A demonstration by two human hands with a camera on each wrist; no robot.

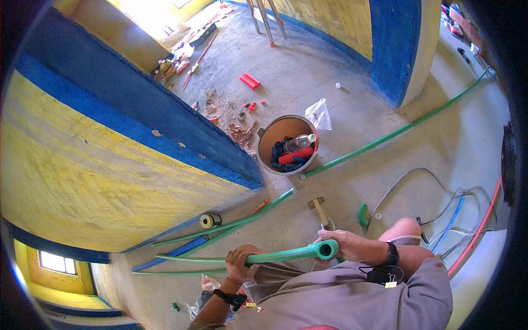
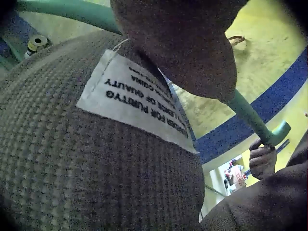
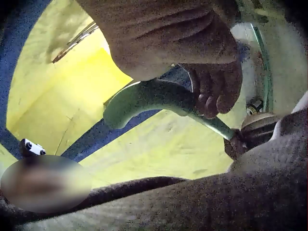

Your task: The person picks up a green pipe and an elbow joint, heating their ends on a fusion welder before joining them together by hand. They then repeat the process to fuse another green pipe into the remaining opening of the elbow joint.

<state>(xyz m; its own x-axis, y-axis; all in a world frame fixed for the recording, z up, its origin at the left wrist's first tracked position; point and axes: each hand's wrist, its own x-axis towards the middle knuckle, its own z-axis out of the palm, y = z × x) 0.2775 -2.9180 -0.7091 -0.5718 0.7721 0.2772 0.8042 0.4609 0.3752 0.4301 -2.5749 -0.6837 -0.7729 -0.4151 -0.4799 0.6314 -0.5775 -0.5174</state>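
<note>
A green plastic pipe [image 1: 286, 256] with an elbow fitting [image 1: 326, 250] on its end lies across the person's lap, the elbow's round mouth facing up at the head camera. The left hand [image 1: 240, 266] grips the pipe along its length. At the elbow, the right hand [image 1: 349, 245] holds on, and in the right wrist view its fingers [image 3: 211, 91] curl round the green fitting [image 3: 144, 101]. A claw-less hammer [image 1: 319, 208] with a wooden handle lies on the floor just beyond the right hand. In the left wrist view, shirt cloth and a white label [image 2: 139, 101] fill much of the picture.
A bucket [image 1: 263, 151] holds a bottle and dark blue and red pieces. More green pipes [image 1: 278, 203], a blue pipe [image 1: 187, 247] and a tape roll [image 1: 210, 221] lie along the wall. A loose green elbow [image 1: 362, 214] and cables [image 1: 434, 181] are at right.
</note>
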